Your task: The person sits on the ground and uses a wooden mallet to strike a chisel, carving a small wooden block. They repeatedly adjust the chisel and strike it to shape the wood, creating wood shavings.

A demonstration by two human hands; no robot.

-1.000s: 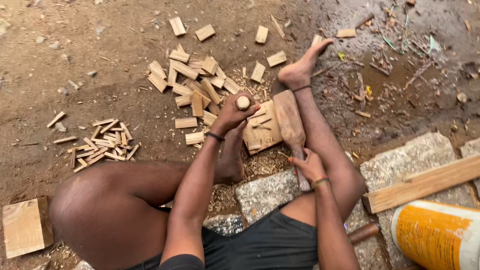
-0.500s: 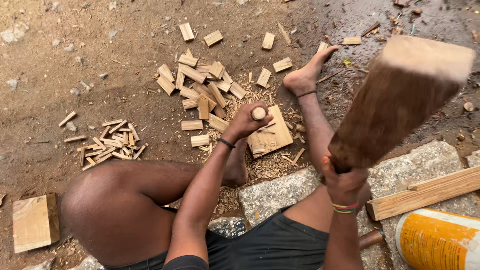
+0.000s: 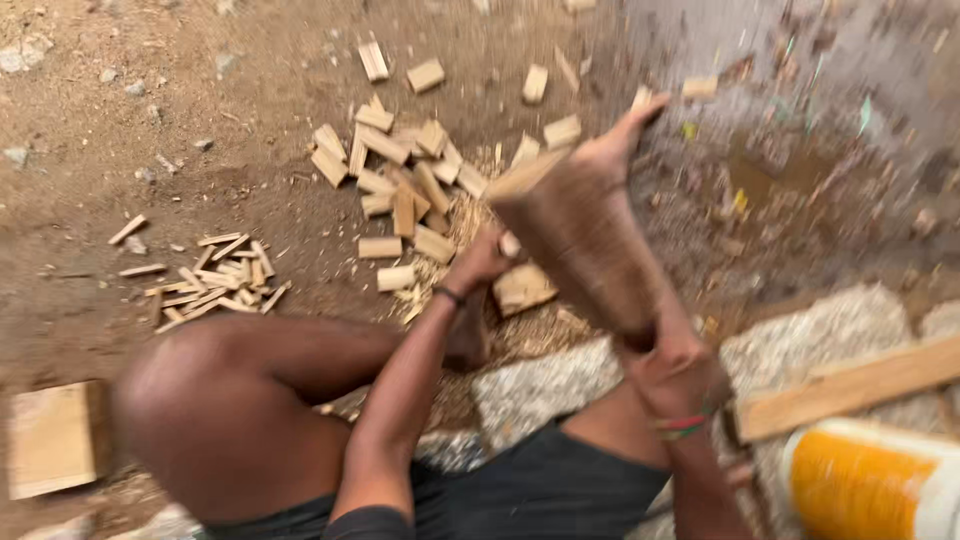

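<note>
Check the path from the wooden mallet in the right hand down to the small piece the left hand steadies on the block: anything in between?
Nothing visible. The wooden mallet, gripped by the right hand, is above the small piece pinched by the left hand on the block; only the left fingers sit close.

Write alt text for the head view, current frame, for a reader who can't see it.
A seated person's right hand grips a broad, blurred brown wooden mallet above a pale wooden chopping block, where the left hand holds a small wood piece. Short cut wooden blocks and thin pale wooden splints lie on the brown dirt ground.
</note>
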